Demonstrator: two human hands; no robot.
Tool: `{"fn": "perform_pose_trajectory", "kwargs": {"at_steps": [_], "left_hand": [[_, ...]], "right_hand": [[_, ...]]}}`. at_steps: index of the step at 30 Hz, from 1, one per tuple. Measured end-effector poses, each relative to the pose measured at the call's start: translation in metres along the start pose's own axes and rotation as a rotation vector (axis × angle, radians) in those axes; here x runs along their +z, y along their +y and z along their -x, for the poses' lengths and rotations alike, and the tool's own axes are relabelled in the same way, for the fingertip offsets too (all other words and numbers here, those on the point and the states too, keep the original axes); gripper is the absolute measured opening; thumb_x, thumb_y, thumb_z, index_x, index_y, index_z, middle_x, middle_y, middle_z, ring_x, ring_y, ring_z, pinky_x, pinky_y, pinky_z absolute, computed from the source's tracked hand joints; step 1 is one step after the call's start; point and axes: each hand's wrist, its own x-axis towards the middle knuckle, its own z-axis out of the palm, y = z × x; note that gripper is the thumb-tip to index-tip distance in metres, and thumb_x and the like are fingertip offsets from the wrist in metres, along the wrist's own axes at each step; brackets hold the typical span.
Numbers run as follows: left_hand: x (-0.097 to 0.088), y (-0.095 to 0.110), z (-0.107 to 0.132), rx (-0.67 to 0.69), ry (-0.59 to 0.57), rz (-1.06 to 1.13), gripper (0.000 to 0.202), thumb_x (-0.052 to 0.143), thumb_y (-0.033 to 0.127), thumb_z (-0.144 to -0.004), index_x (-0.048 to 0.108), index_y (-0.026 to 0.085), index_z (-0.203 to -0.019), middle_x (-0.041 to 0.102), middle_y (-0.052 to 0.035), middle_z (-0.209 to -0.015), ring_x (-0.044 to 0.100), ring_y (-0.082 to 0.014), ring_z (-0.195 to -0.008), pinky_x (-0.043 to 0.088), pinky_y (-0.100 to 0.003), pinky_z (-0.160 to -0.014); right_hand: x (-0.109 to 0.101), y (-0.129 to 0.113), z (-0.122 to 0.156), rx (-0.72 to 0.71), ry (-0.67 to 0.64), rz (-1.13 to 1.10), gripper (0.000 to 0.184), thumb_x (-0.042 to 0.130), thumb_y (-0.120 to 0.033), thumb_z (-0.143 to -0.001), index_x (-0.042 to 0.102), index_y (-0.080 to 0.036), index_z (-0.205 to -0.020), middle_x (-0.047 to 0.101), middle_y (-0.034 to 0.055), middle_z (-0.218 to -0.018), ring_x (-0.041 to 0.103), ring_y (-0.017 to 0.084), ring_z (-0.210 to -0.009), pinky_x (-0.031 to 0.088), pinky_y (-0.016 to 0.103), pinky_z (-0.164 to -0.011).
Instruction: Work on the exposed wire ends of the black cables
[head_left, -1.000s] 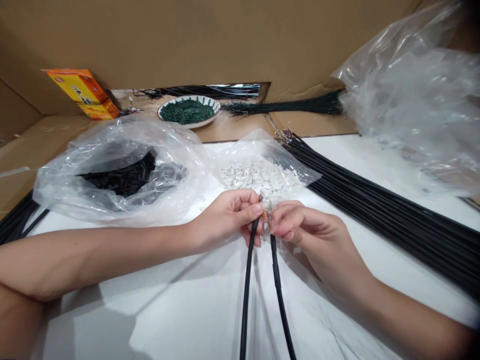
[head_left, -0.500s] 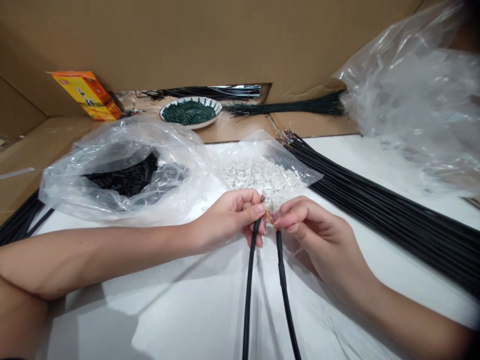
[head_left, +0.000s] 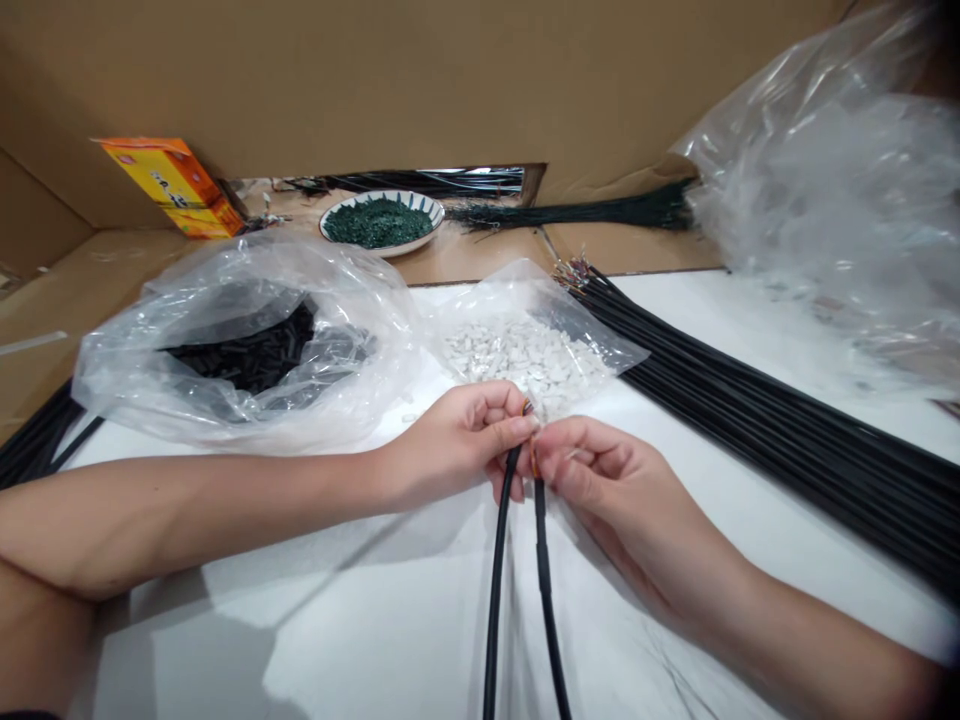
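Note:
Thumb and fingers of my left hand (head_left: 495, 430) pinch the upper end of a black cable (head_left: 498, 570), where thin coloured wires stick out. Close against it, my right hand (head_left: 600, 460) is closed on the thin orange and red wires (head_left: 535, 458) at the top of a second black cable (head_left: 544, 590). This second cable has a thicker black sleeve partway down. Both cables hang toward the front edge of the view. The fingertips nearly meet and hide the exact wire ends.
Behind the hands lies a clear bag of small white pieces (head_left: 517, 350). Left of it, a plastic bag (head_left: 127, 370) holds short black tubes (head_left: 262, 355). A bundle of black cables (head_left: 750, 420) runs along the right. A plate (head_left: 431, 212) of green bits and an orange-yellow box (head_left: 176, 190) stand behind.
My right hand has moved left and slightly down, bringing the second cable and its wires closer to my left hand. The left hand has stayed nearly still.

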Motion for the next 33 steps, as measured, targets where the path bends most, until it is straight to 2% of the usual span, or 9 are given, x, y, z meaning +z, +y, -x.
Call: {"fn": "perform_pose_trajectory", "kwargs": {"at_steps": [3, 9, 14, 21, 27, 30, 33], "left_hand": [[-0.0006, -0.0006, 0.0, -0.016, 0.007, -0.002, 0.034, 0.064, 0.043, -0.076, 0.044, 0.016, -0.07, 0.059, 0.0027, -0.052, 0.057, -0.0085, -0.044, 0.043, -0.017, -0.043], [-0.0019, -0.0021, 0.0002, -0.023, 0.021, 0.012, 0.031, 0.063, 0.039, -0.078, 0.044, 0.016, -0.071, 0.059, 0.0035, -0.056, 0.057, -0.0078, -0.046, 0.043, -0.016, -0.044], [-0.0014, -0.0013, 0.0008, -0.017, 0.035, 0.03, 0.03, 0.065, 0.038, -0.077, 0.045, 0.015, -0.073, 0.058, 0.0038, -0.054, 0.056, -0.0067, -0.044, 0.044, -0.015, -0.043], [-0.0011, -0.0041, 0.0, -0.006, 0.017, 0.062, 0.032, 0.066, 0.038, -0.076, 0.044, 0.015, -0.074, 0.06, 0.0023, -0.055, 0.058, -0.0089, -0.046, 0.047, -0.018, -0.045], [-0.0025, -0.0049, -0.001, 0.005, 0.014, 0.046, 0.034, 0.066, 0.04, -0.075, 0.045, 0.014, -0.073, 0.06, 0.002, -0.055, 0.059, -0.0101, -0.045, 0.046, -0.018, -0.043], [-0.0024, -0.0039, -0.0003, 0.01, -0.005, 0.046, 0.034, 0.065, 0.04, -0.075, 0.045, 0.014, -0.072, 0.06, 0.0017, -0.057, 0.059, -0.0105, -0.046, 0.046, -0.019, -0.042], [-0.0028, -0.0037, 0.0002, 0.001, -0.012, 0.054, 0.033, 0.065, 0.04, -0.076, 0.044, 0.014, -0.072, 0.061, 0.0011, -0.059, 0.06, -0.011, -0.046, 0.046, -0.019, -0.042]], "right_hand": [[0.002, 0.0017, 0.0018, 0.039, 0.015, 0.065, 0.008, 0.069, -0.024, -0.076, 0.063, -0.019, -0.079, 0.066, 0.001, -0.074, 0.062, 0.012, -0.076, 0.049, 0.025, -0.076], [0.0011, 0.0043, 0.0037, -0.017, 0.039, 0.108, 0.009, 0.068, -0.022, -0.076, 0.062, -0.02, -0.082, 0.066, -0.0004, -0.078, 0.064, 0.011, -0.076, 0.049, 0.023, -0.075], [0.0002, 0.0048, 0.0043, -0.049, 0.108, 0.205, 0.016, 0.074, -0.024, -0.071, 0.062, -0.019, -0.08, 0.067, 0.0, -0.081, 0.064, 0.011, -0.076, 0.05, 0.022, -0.073], [0.0, 0.0033, 0.0034, -0.158, 0.072, 0.319, 0.011, 0.067, -0.024, -0.078, 0.059, -0.018, -0.083, 0.068, 0.0013, -0.077, 0.066, 0.014, -0.075, 0.05, 0.026, -0.075], [-0.0018, 0.0035, 0.0018, -0.157, 0.026, 0.34, 0.011, 0.065, -0.024, -0.081, 0.057, -0.018, -0.085, 0.065, 0.0017, -0.082, 0.066, 0.013, -0.075, 0.052, 0.026, -0.073], [-0.0042, 0.004, 0.0044, -0.23, 0.024, 0.418, 0.007, 0.061, -0.021, -0.084, 0.056, -0.02, -0.089, 0.064, -0.0003, -0.084, 0.065, 0.012, -0.077, 0.052, 0.026, -0.076], [-0.0068, 0.0017, 0.0086, -0.351, 0.08, 0.571, 0.009, 0.056, -0.015, -0.085, 0.057, -0.023, -0.09, 0.064, -0.0025, -0.082, 0.063, 0.01, -0.079, 0.05, 0.023, -0.077]]}}
